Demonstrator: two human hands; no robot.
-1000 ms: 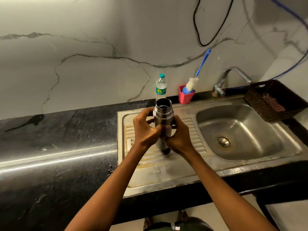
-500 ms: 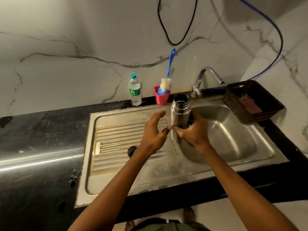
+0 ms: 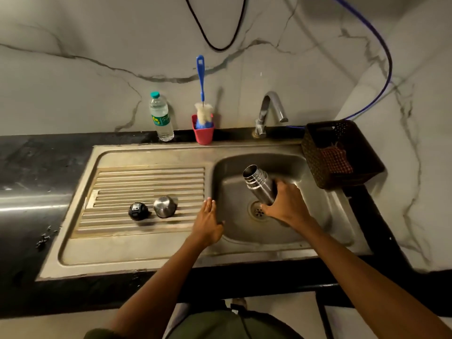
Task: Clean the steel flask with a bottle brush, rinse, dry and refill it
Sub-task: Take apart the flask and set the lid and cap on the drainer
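The steel flask (image 3: 261,185) is gripped around its lower body by the right hand (image 3: 287,206), whose fingers are curled round the barrel. The flask is held tilted above the sink basin (image 3: 315,216), with its open mouth turned up and to the left and its base hidden behind the hand. It is positioned just above the drain (image 3: 256,211), and whether anything is inside it cannot be told.

The left hand (image 3: 208,223) is kept flat with straight fingers at the left rim of the basin, where the basin meets the ribbed draining board (image 3: 146,182); nothing is held in it. Whether the palm is actually touching the steel cannot be told.

Two loose parts are laid on the draining board, just beside each other: a rounded steel cap (image 3: 165,206) and, to its left, a black stopper (image 3: 138,211).

At the back edge of the counter, a bottle brush (image 3: 201,94) with a blue handle is stood in a red cup (image 3: 203,133), bristles at the cup's rim. A plastic water bottle (image 3: 161,118) with a green cap is stood upright to the left of the cup. The tap (image 3: 269,111) is mounted behind the basin. A dark woven basket (image 3: 342,152) is placed at the right of the sink, and a red checked cloth (image 3: 336,160) is seen inside it.
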